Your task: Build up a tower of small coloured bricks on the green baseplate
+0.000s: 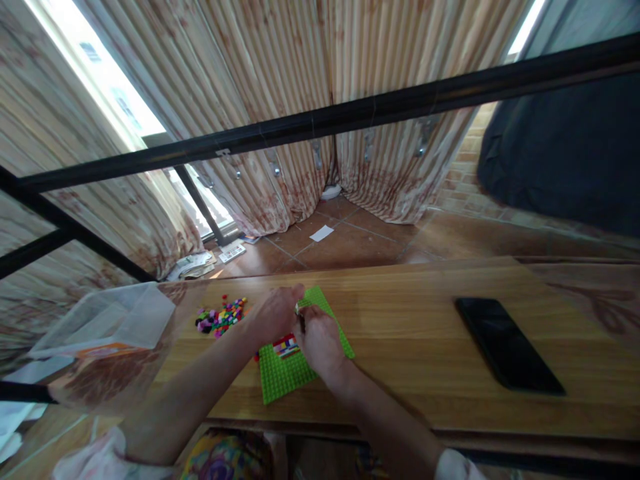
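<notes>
A green studded baseplate (285, 375) lies on the wooden table (410, 340) in front of me. A small patch of coloured bricks (286, 346) is built on it. My left hand (273, 313) and my right hand (319, 341) meet above the plate's far half, fingers curled and pinched together around a small pale piece (299, 309) that I cannot make out. A heap of small loose coloured bricks (221, 316) sits on the table just left of my left hand.
A black phone (507, 351) lies flat on the table to the right. A clear plastic bag (107, 327) rests at the table's left end. Black metal bars cross the view above. Beyond the table are tiled floor, scattered papers and curtains.
</notes>
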`<state>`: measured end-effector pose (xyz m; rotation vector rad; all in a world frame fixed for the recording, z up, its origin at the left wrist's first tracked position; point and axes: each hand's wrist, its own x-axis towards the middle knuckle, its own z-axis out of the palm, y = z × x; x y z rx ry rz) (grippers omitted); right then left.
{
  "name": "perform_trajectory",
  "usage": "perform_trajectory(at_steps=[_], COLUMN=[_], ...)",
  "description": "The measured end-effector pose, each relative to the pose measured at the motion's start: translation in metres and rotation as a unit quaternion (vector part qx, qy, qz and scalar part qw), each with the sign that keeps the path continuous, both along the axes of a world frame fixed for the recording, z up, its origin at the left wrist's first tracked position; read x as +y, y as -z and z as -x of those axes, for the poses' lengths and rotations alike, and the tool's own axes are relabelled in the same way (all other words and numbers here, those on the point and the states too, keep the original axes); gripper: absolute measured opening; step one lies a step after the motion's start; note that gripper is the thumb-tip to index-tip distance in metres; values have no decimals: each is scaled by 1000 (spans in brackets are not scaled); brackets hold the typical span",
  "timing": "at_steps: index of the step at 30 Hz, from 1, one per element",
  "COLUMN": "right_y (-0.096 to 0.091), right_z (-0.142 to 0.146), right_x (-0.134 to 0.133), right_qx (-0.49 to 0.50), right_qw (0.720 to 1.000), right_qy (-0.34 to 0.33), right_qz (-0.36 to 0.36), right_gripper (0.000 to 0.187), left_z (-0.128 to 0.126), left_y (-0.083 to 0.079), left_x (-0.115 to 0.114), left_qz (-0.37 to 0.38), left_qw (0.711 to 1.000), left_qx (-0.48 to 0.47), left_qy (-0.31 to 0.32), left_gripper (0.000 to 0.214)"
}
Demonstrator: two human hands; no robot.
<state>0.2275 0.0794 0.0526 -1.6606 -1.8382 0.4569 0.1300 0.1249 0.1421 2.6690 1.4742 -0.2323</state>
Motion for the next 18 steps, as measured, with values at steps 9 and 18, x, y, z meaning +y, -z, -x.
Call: perform_trajectory(at_steps=[9,18], right_y=[-2,-3], right_z=[0,-1], right_x=[-2,-2], right_qx=[-2,6], right_qw=[1000,1000], right_qy=[-3,-4], right_qz=[0,6], right_gripper=[24,24], left_z=[6,2], left_y=[1,2], left_x=[3,0], left_qz=[-2,-18], left_qw=[999,999], left_qx=[-32,-5], left_qy=[-22,-30], left_gripper=[29,26])
